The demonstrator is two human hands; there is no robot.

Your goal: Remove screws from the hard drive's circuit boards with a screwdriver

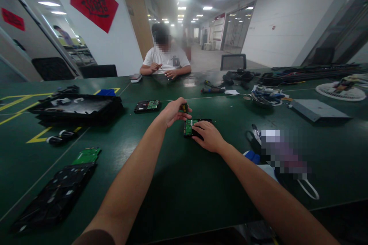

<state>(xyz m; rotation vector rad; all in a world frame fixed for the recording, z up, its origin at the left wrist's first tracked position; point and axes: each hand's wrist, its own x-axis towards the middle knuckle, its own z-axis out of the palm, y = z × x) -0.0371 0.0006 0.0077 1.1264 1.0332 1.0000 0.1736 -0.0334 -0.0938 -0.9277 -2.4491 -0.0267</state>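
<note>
In front of me on the green table lies a hard drive [189, 127] with its green circuit board facing up. My right hand [209, 136] rests over its right side, fingers bent on the board and thumb at the near edge, holding it down. Just above the drive's far left corner is my left hand [174, 112], closed around a screwdriver [184, 108] with a black and yellow handle. The screwdriver's tip is too small to make out. Another hard drive [147, 106] lies left of my left hand, apart from it.
Black trays [77, 107] stand at the left. Nearer lie stacked hard drives [54, 195] and a loose green circuit board [87, 155]. On the right are a grey metal box [319, 110], bundled cables [267, 95] and a blurred-out package [283, 151]. A person [166, 59] sits opposite.
</note>
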